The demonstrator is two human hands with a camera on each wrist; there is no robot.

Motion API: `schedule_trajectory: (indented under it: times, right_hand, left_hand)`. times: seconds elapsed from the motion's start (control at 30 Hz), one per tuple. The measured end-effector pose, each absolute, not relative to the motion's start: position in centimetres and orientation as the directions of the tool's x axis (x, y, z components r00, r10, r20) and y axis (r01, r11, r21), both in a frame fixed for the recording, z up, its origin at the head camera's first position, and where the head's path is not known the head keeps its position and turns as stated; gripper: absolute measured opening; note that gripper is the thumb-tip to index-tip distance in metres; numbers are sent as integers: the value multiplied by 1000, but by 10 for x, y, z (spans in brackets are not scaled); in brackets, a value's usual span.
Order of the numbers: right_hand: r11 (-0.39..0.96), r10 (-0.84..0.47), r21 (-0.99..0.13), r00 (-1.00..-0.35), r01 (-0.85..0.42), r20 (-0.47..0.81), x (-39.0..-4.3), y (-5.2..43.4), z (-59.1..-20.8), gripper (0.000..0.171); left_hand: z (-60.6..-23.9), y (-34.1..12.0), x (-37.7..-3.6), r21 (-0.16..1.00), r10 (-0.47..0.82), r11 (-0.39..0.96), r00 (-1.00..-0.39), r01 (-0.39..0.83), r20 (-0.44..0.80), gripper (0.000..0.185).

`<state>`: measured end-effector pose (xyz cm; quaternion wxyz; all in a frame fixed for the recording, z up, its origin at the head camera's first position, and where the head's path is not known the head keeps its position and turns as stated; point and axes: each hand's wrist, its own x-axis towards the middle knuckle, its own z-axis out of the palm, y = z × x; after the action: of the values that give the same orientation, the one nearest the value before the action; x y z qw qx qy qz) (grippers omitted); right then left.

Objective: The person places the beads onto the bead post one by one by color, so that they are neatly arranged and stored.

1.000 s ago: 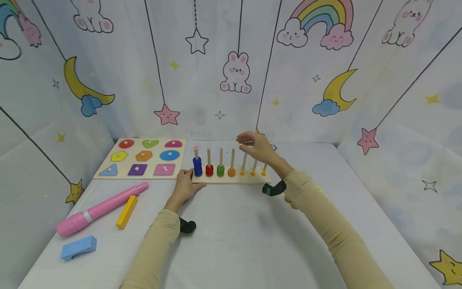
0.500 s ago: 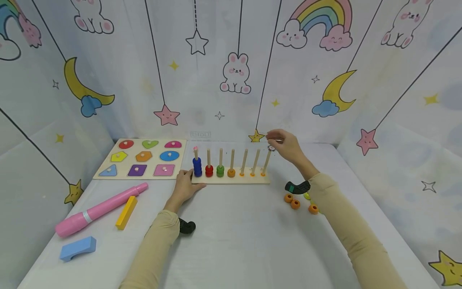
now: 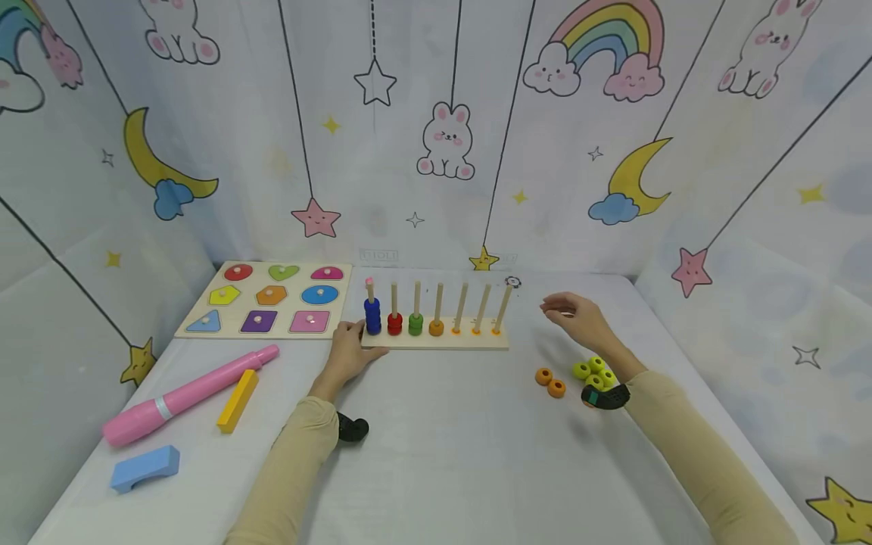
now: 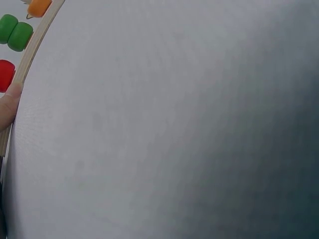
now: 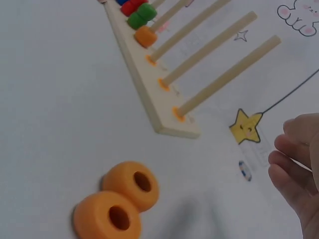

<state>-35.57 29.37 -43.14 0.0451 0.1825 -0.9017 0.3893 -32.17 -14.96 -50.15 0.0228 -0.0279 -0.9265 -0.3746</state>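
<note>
A wooden peg board (image 3: 477, 344) with upright pegs lies across the table's middle. Its left pegs carry blue beads (image 3: 372, 318), red beads (image 3: 395, 325), green beads (image 3: 416, 325) and one orange bead (image 3: 437, 328); the three right pegs are bare. My left hand (image 3: 346, 354) grips the board's left end, the thumb (image 4: 10, 102) against its front edge. To the board's right, my right hand (image 3: 580, 322) hovers with loosely bent fingers and nothing visible in them. Below it lie loose orange beads (image 5: 132, 186) and several yellow-green beads (image 3: 595, 365), partly hidden by the wrist strap.
Behind my left hand lies a shape puzzle board (image 3: 232, 325) with knobbed pieces. A pink wand-like toy (image 3: 197, 393), a yellow block (image 3: 238, 401) and a blue arched block (image 3: 145, 469) are on the left. A printed cloth wall (image 3: 409, 189) rises behind the table.
My right hand has moved right and down from above the right pegs, toward the loose beads, uncovering the pegs and beads. My left hand stays on the board's left end.
</note>
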Motion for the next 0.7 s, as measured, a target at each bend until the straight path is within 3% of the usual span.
schedule_trajectory:
  times: [0.33,0.7]
  right_hand:
    - [613,-398,-699,-908,-368,130,-326,304,-469,26]
    - [577,-519,-705,-852,-412,72,-299,297,-478,29]
  left_hand:
    - [-501,-148,-321,700,21,712,-998,51,51,86]
    - [-498,-148,-320,696,23,716,-998,53,53,85]
